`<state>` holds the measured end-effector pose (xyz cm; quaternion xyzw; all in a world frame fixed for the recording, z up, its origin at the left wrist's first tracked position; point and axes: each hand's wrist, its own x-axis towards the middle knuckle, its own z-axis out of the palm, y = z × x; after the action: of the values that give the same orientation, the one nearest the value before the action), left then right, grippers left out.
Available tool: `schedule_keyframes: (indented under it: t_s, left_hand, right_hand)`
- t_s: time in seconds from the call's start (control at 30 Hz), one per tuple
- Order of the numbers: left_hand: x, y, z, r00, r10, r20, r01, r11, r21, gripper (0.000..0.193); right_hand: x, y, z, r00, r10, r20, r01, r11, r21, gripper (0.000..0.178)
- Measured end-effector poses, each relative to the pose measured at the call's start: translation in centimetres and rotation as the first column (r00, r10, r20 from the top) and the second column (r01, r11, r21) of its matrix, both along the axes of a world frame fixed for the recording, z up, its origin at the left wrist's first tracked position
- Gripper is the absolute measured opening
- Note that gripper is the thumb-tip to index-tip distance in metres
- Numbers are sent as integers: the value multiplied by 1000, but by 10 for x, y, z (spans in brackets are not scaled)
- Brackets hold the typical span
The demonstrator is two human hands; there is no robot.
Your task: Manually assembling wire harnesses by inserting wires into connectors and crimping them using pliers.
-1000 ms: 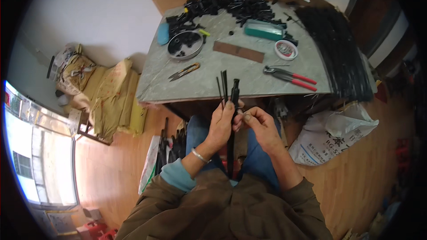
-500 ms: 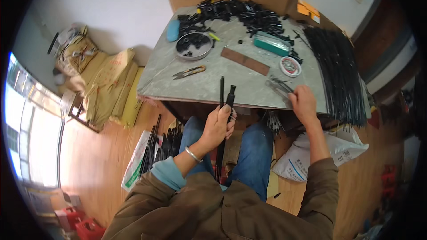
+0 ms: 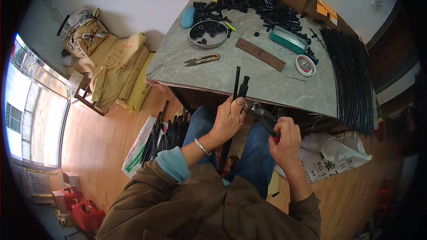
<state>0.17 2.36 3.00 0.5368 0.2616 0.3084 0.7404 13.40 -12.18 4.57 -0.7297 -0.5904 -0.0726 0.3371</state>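
Observation:
My left hand (image 3: 229, 119) is closed around a thin black rod (image 3: 237, 80) and a thicker black tube (image 3: 243, 87), both upright with their ends above my thumb. Their lower length runs down between my knees. My right hand (image 3: 286, 140) grips pliers (image 3: 266, 121) with dark handles and a touch of red. The metal jaws point left, close beside my left fingertips and the tube; whether they touch cannot be made out. Both hands are just off the front edge of the grey table (image 3: 213, 73).
On the table are thread snips (image 3: 202, 60), a round tin (image 3: 208, 45), a brown strip (image 3: 260, 54), a small white bowl (image 3: 307, 73), a teal box (image 3: 287, 40), heaped black parts (image 3: 275, 11) and a black rod bundle (image 3: 349, 80). More rods (image 3: 171, 138) and a white sack (image 3: 329, 160) are below.
My right hand has left the tabletop with the pliers, coming down and left to beside my left hand. My view has shifted, and the left hand still holds the rod and tube.

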Motion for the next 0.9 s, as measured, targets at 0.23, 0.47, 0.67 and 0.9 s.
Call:
schedule_keyframes:
  t_s: [0.23,0.47,0.67,0.9]
  left_hand:
    - [-1,4,-10,999,38,20,-39,998,58,46]
    - [0,-1,-7,997,63,-33,-59,992,113,49]
    - [0,1,-3,996,13,-84,3,984,178,51]
    - [3,-10,2,998,-14,-59,28,969,247,50]
  right_hand:
    - [0,-3,12,998,21,66,-21,1000,-6,42]
    - [-3,-1,16,989,35,140,-26,997,-66,42]
    - [-6,-10,19,637,28,-770,-283,938,-200,23]
    - [19,-20,23,-16,-292,-956,-735,652,-187,15]
